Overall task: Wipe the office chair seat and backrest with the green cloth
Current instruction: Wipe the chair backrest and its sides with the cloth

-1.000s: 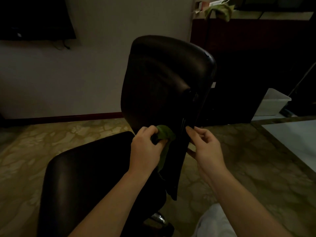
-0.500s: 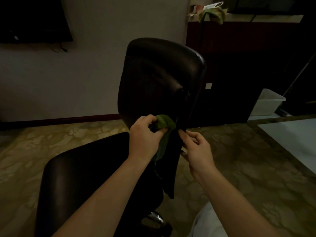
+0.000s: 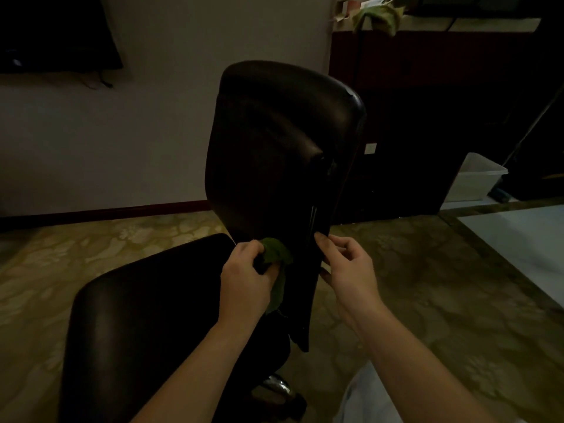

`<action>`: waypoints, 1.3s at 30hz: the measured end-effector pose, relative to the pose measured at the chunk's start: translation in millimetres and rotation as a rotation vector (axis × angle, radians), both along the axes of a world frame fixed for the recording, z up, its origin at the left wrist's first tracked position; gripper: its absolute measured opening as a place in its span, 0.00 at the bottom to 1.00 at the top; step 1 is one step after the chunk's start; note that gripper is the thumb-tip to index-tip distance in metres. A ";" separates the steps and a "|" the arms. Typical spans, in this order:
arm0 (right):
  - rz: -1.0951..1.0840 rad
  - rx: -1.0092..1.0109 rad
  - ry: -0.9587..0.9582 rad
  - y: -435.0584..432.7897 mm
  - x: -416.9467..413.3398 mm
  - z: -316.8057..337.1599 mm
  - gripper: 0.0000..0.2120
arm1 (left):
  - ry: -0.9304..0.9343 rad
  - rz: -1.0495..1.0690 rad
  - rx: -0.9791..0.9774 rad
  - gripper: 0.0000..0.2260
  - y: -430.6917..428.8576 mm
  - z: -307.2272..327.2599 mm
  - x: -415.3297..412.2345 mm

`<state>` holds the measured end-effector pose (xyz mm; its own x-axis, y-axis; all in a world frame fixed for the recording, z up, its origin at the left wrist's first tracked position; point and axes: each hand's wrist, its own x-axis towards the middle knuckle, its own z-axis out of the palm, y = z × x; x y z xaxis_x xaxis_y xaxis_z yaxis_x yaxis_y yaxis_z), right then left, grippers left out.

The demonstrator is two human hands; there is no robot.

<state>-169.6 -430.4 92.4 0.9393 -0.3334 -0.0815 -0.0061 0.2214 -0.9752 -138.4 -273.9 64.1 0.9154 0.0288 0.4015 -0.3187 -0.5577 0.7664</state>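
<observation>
Green cloth [image 3: 276, 257] is bunched in your left hand [image 3: 245, 277], fingers closed around it, pressed against the lower part of the black backrest [image 3: 274, 154], a tail hanging down below the fist. Your right hand [image 3: 348, 267] is loosely curled, fingertips [image 3: 320, 239] pinching the backrest's right edge near the bottom. Seat [image 3: 146, 315] sits lower left, dark and glossy, just beside your left forearm. Patterned floor [image 3: 427, 285] all around. Another greenish cloth [image 3: 378, 13] lies on the counter [image 3: 488, 24] top right, a white bin [image 3: 476, 178] stands below it.
</observation>
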 end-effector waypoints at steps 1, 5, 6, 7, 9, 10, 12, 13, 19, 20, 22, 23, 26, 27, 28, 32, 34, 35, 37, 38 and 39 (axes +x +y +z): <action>0.002 0.002 -0.005 0.1 -0.5 0.3 0.12 | 0.018 0.002 -0.004 0.08 2.0 -2.8 -0.9; 0.015 0.014 -0.027 0.2 -1.9 1.5 0.11 | 0.036 0.012 -0.078 0.05 7.6 -0.1 -1.4; 0.012 0.010 -0.028 0.2 -1.5 1.4 0.11 | 0.022 0.009 -0.094 0.05 8.3 3.2 -0.8; 0.010 0.011 -0.027 0.3 -1.2 1.3 0.11 | 0.005 0.007 -0.099 0.05 8.5 7.4 0.0; 0.007 0.020 -0.023 0.6 -0.1 0.6 0.11 | -0.028 -0.001 -0.098 0.06 7.2 17.2 3.6; 0.007 0.027 -0.021 0.8 0.1 0.7 0.10 | -0.040 -0.012 -0.102 0.06 5.9 22.5 6.7; 0.014 0.047 -0.020 0.5 -0.2 1.4 0.11 | -0.057 -0.038 -0.097 0.06 1.8 32.3 14.4; 0.017 0.056 -0.020 0.1 -0.2 1.2 0.11 | -0.067 -0.043 -0.078 0.07 -0.5 36.4 17.7; 0.005 0.059 -0.026 1.9 0.9 -3.5 0.11 | -0.074 -0.040 -0.055 0.09 -5.8 37.0 24.0; -0.003 0.042 -0.024 2.3 1.4 -4.7 0.12 | -0.073 -0.039 -0.062 0.08 -5.7 35.4 23.1; -0.009 0.009 -0.019 1.5 3.0 -7.6 0.12 | -0.074 -0.036 -0.073 0.07 -5.8 31.1 21.6; -0.006 0.004 -0.016 0.5 3.9 -8.6 0.12 | -0.067 -0.037 -0.088 0.07 -5.9 28.2 20.7; 0.014 0.016 -0.020 -2.2 4.9 -8.0 0.11 | 0.038 -0.043 -0.181 0.06 -3.3 16.7 16.0; 0.020 0.015 -0.024 -3.9 5.3 -7.8 0.12 | 0.078 -0.041 -0.193 0.06 -0.8 12.7 13.7; 0.027 0.011 -0.023 -6.0 6.0 -7.7 0.13 | 0.111 -0.042 -0.203 0.06 2.3 9.0 11.2; 0.061 -0.012 0.031 -8.6 10.7 -7.7 0.19 | 0.168 -0.079 -0.294 0.06 16.1 5.4 2.8; 0.068 -0.047 0.054 -4.4 12.0 -10.7 0.19 | 0.143 -0.073 -0.304 0.08 19.7 10.5 2.3; 0.065 -0.053 0.055 -2.8 11.8 -12.0 0.19 | 0.125 -0.074 -0.295 0.08 19.8 14.0 3.7; 0.057 -0.039 0.053 -1.3 11.1 -12.9 0.18 | 0.097 -0.100 -0.277 0.09 17.4 21.5 7.4; 0.057 -0.032 0.055 -0.7 10.7 -12.1 0.18 | 0.079 -0.111 -0.263 0.10 15.1 25.5 9.6; 0.057 -0.028 0.057 -1.1 10.0 -11.4 0.19 | 0.053 -0.113 -0.240 0.10 11.9 28.9 12.6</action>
